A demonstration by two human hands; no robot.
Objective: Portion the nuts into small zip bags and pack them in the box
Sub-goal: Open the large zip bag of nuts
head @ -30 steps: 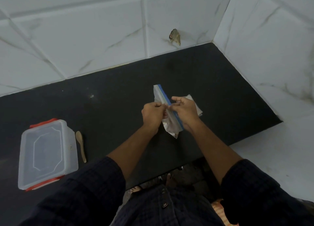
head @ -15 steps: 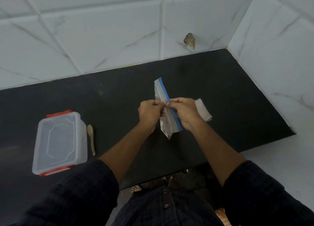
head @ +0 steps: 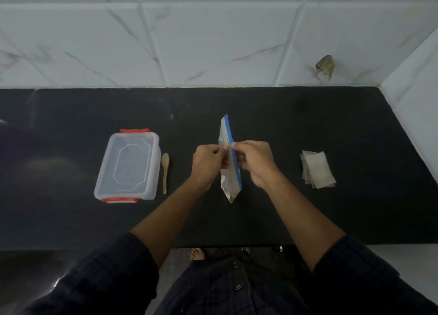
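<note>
The left hand (head: 206, 164) and right hand (head: 254, 161) both pinch the blue-strip mouth of a clear plastic zip bag (head: 229, 172), held between them above the black table (head: 296, 215). The lidded clear box with red clips (head: 129, 166) lies left of the left hand; flat small bags (head: 316, 169) lie right of the right hand.

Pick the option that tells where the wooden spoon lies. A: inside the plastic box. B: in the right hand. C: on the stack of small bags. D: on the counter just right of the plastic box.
D: the wooden spoon lies flat on the black counter right beside the closed plastic box, apart from both hands.
</note>
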